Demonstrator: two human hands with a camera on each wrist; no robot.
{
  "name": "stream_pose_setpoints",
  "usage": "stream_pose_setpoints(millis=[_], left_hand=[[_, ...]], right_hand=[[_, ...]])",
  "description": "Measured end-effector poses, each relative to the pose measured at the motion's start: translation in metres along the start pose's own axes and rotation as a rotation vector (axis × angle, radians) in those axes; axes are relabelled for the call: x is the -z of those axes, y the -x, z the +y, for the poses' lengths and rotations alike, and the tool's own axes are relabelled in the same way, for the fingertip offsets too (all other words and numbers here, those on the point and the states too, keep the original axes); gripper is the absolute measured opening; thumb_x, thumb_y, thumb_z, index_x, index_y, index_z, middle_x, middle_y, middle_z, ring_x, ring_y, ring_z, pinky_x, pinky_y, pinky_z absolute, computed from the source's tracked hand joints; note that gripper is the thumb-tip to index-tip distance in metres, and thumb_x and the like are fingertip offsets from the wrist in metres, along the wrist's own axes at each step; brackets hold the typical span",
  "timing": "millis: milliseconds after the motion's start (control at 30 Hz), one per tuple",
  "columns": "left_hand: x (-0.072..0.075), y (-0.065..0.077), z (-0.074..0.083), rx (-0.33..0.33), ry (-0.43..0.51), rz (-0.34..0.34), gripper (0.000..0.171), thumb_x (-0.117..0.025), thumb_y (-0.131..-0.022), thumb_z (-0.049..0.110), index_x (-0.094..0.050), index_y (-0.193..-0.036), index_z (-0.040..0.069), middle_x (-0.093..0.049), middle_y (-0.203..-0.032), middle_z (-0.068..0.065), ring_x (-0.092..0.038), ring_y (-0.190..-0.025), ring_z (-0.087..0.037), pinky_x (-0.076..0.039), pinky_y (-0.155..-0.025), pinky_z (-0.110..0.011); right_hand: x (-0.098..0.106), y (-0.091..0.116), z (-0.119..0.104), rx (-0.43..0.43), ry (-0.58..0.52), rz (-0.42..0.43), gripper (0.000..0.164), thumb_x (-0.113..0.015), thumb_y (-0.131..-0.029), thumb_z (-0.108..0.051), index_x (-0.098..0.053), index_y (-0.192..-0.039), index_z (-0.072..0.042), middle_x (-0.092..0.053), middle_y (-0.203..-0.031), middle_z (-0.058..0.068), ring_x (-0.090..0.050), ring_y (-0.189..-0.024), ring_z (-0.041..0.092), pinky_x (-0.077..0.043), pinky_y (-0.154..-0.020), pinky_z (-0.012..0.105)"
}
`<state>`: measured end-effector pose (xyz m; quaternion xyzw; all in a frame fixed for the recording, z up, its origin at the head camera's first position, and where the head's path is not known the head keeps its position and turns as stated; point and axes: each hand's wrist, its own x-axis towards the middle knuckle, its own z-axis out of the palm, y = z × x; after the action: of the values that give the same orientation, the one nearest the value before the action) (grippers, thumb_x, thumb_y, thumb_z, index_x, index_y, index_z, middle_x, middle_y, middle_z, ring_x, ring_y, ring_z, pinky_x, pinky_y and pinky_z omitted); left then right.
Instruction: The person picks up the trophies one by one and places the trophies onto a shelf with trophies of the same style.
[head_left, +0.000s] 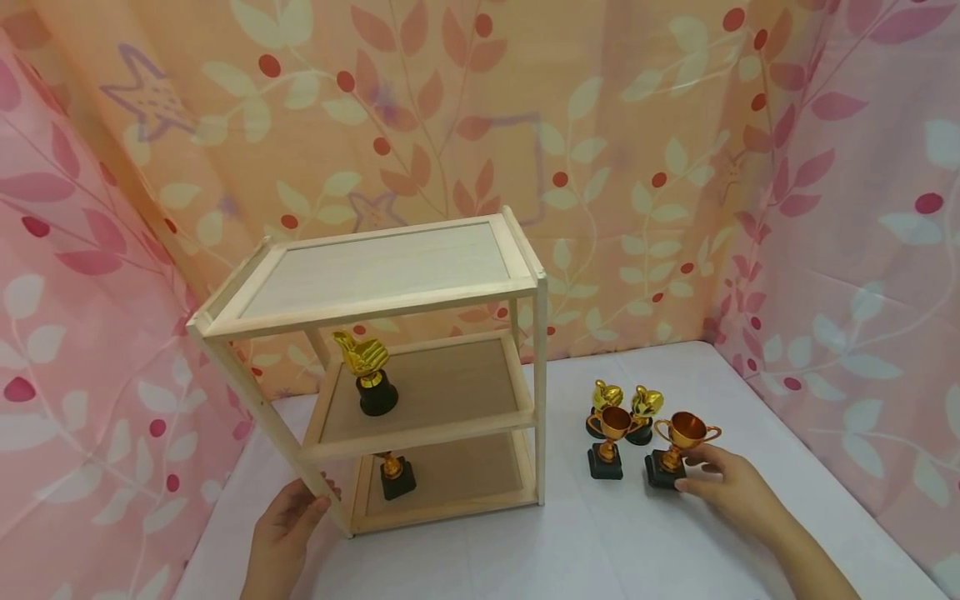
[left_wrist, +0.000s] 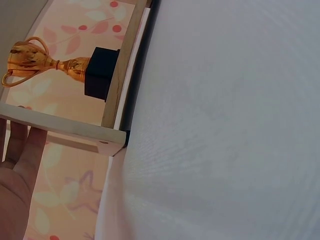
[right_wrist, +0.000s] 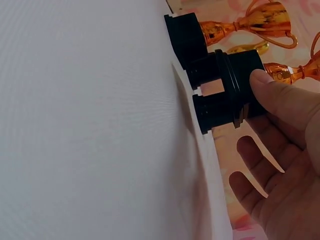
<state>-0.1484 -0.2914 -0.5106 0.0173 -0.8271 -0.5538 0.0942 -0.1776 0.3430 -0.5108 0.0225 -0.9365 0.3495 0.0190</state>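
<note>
My left hand (head_left: 283, 529) grips the front left post of a wooden three-tier shelf (head_left: 420, 437), low down. In the right hand (head_left: 735, 483) is a bronze two-handled trophy cup (head_left: 687, 430), pinched by its black base; the right wrist view shows the base (right_wrist: 245, 82) between thumb and fingers, off the white cloth. Close to its left stands a second bronze trophy cup (head_left: 615, 423). Behind them are two gold hand-shaped trophies (head_left: 609, 395). A gold hand-shaped trophy (head_left: 366, 360) stands on the middle tier, and a bronze trophy cup (left_wrist: 30, 59) on the bottom tier, its top hidden in the head view.
A white cloth (head_left: 600, 542) covers the table. Patterned curtains (head_left: 622, 183) hang behind and at both sides. The shelf's top panel (head_left: 382, 267) has raised rails at its left and right ends.
</note>
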Motion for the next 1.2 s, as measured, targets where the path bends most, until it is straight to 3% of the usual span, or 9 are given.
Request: stream_pose_setpoints(millis=[400,667,833,900,1033,1200], left_hand=[[0.001,0.001,0.004,0.005,-0.021,0.011,0.041,-0.053,-0.098,0.036,-0.05,-0.133,0.015,-0.061,-0.121,-0.003,-0.06,-0.105,-0.004,-0.049,-0.086,-0.011],[0.002,0.0,0.002,0.027,-0.029,0.001,0.042,-0.053,-0.098,0.039,-0.049,-0.134,0.017,-0.06,-0.123,-0.001,-0.059,-0.107,-0.001,-0.048,-0.087,-0.01],[-0.001,-0.002,-0.001,-0.036,0.016,0.027,0.037,-0.056,-0.098,0.03,-0.053,-0.13,0.012,-0.063,-0.119,-0.005,-0.061,-0.103,-0.004,-0.051,-0.086,-0.013],[-0.002,-0.003,-0.002,-0.096,0.072,0.02,0.034,-0.057,-0.098,0.021,-0.053,-0.129,0.007,-0.063,-0.118,-0.012,-0.062,-0.103,-0.007,-0.052,-0.088,-0.015],[-0.001,-0.004,-0.004,-0.21,0.093,0.009,0.033,-0.057,-0.097,0.008,-0.053,-0.129,0.002,-0.062,-0.116,-0.019,-0.063,-0.104,-0.009,-0.052,-0.089,-0.017],[-0.001,-0.004,-0.005,-0.192,0.083,0.009,0.034,-0.057,-0.097,0.012,-0.052,-0.13,0.003,-0.063,-0.116,-0.013,-0.064,-0.104,-0.007,-0.052,-0.089,-0.015]], right_hand=[[0.004,0.015,-0.017,0.005,0.011,0.007,0.059,-0.079,-0.076,-0.046,-0.061,-0.118,-0.008,-0.066,-0.115,0.012,-0.061,-0.102,0.032,-0.054,-0.08,0.051],[-0.001,0.019,-0.043,-0.014,-0.007,-0.036,0.059,-0.078,-0.075,-0.048,-0.06,-0.119,-0.012,-0.066,-0.112,0.008,-0.059,-0.102,0.029,-0.052,-0.083,0.053],[-0.007,0.022,-0.053,-0.025,-0.022,-0.058,0.059,-0.079,-0.074,-0.048,-0.06,-0.118,-0.013,-0.066,-0.11,0.005,-0.059,-0.103,0.027,-0.051,-0.085,0.052],[-0.01,0.024,-0.058,-0.005,-0.025,-0.057,0.057,-0.079,-0.075,-0.046,-0.061,-0.117,-0.012,-0.066,-0.108,0.004,-0.059,-0.101,0.026,-0.051,-0.084,0.051],[-0.017,0.027,-0.067,0.026,-0.037,-0.039,0.053,-0.08,-0.074,-0.047,-0.062,-0.113,-0.016,-0.066,-0.102,-0.003,-0.059,-0.098,0.022,-0.052,-0.082,0.042],[-0.026,0.028,-0.079,0.052,-0.059,-0.051,0.047,-0.08,-0.074,-0.047,-0.063,-0.109,-0.02,-0.064,-0.098,-0.008,-0.058,-0.096,0.019,-0.051,-0.08,0.035]])
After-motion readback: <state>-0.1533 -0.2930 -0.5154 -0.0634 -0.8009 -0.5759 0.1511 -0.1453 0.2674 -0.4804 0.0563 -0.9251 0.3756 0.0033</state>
